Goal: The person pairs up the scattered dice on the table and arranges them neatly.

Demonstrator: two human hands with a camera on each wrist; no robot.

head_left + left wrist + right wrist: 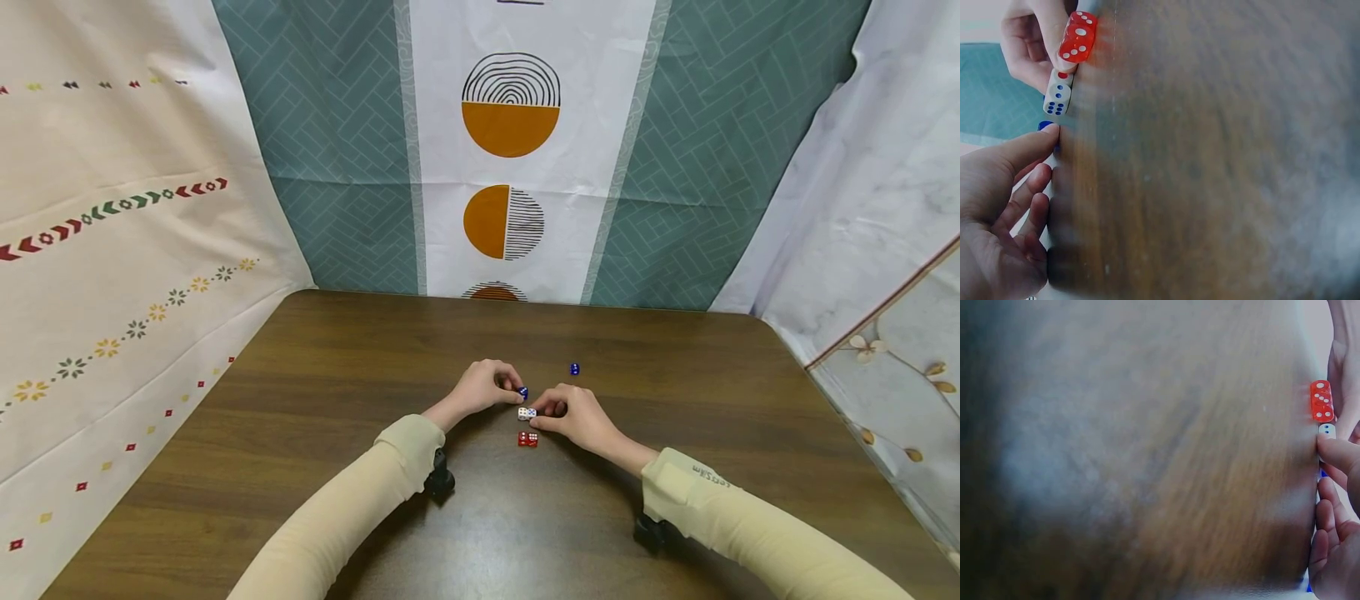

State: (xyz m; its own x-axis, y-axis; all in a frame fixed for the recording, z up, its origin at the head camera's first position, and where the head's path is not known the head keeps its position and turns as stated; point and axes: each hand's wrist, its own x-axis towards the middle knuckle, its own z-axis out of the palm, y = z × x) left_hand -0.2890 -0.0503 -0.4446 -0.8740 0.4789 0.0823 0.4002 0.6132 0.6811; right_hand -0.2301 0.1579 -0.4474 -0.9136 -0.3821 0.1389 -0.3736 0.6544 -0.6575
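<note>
My left hand [480, 387] pinches a blue die [523, 392] between thumb and fingertips; in the left wrist view the thumb covers most of that blue die [1045, 125]. Just nearer to me, two white dice [522, 413] sit side by side. The thumb and index finger of my right hand [583, 418] grip the right one of this pair, partly hiding the white die [1327, 430] in the right wrist view. Closer still, two red dice [528, 439] lie next to each other, untouched. A second blue die [574, 368] rests alone, beyond my right hand.
Everything lies on a brown wooden table [337, 367]. Patterned cloths hang round it: a green and white cloth [345, 167] behind, a cream cloth [135, 275] at left and a pale cloth [847, 208] at right.
</note>
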